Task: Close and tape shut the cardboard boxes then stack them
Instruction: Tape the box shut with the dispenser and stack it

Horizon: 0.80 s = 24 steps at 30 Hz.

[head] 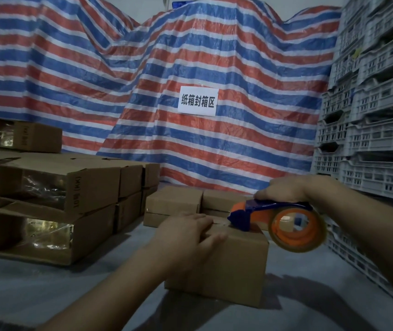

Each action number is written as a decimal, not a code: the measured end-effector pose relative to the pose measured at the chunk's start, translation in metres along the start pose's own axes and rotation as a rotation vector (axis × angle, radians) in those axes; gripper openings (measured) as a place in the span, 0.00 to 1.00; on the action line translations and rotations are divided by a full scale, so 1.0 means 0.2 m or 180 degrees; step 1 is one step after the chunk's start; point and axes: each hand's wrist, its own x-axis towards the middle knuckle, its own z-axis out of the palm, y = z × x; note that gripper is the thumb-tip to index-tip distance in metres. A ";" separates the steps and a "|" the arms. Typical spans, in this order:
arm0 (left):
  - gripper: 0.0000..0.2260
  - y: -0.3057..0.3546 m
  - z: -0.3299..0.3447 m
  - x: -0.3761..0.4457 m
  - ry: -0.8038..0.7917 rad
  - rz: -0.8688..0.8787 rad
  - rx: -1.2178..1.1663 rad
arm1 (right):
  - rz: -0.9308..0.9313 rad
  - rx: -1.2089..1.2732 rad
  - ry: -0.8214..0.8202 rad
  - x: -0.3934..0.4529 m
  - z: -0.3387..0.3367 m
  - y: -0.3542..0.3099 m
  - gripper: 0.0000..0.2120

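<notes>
A small closed cardboard box (236,266) stands on the grey floor in front of me. My left hand (186,235) presses flat on its top, fingers spread over the flap seam. My right hand (293,189) grips the handle of a blue and orange tape dispenser (274,218) holding a clear tape roll (298,230). The dispenser's blue front end touches the box top at the seam, just right of my left fingers. Two more small boxes (174,206) sit side by side behind this one.
Stacked taped boxes (54,187) fill the left side, two layers with one more box (18,134) on top at the far left. A striped red, white and blue tarp (143,91) with a paper sign (198,100) hangs behind. Grey plastic crates (370,139) rise on the right.
</notes>
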 end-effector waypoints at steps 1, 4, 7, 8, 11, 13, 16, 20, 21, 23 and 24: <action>0.28 -0.01 0.01 0.00 0.0045 0.0010 0.0018 | 0.0055 0.0211 0.0049 0.00 0.00 0.01 0.20; 0.29 -0.01 0.02 0.00 0.0123 0.0030 0.0055 | 0.0067 0.0412 0.0200 -0.05 -0.03 0.08 0.23; 0.31 -0.01 0.01 0.00 0.0154 0.0061 0.0109 | 0.0166 0.0544 0.0223 -0.12 -0.01 0.22 0.25; 0.30 -0.01 0.01 -0.01 0.0151 0.0069 0.0106 | 0.0188 0.0507 0.0168 -0.13 0.01 0.25 0.25; 0.29 0.01 -0.02 -0.01 0.0049 0.0031 0.0087 | 0.0195 0.0644 0.0171 -0.14 0.12 0.30 0.23; 0.29 0.05 -0.05 0.01 -0.0110 -0.0044 0.0197 | 0.0245 0.0835 0.0321 -0.15 0.15 0.30 0.21; 0.28 0.16 -0.09 0.10 -0.0229 -0.0012 0.0531 | 0.0157 0.0989 0.0232 -0.17 0.18 0.30 0.21; 0.33 0.31 -0.02 0.17 -0.0643 0.0303 0.0040 | 0.0044 0.1076 0.0221 -0.19 0.18 0.30 0.20; 0.34 0.32 0.00 0.17 -0.0684 0.0375 -0.0040 | 0.0011 0.1070 0.0228 -0.20 0.19 0.30 0.20; 0.32 0.32 0.05 0.16 -0.0564 0.0481 -0.0009 | -0.0047 0.1069 0.0272 -0.20 0.21 0.31 0.20; 0.31 0.31 0.05 0.16 -0.0497 0.0494 0.0024 | -0.0081 0.1115 0.0294 -0.20 0.22 0.33 0.21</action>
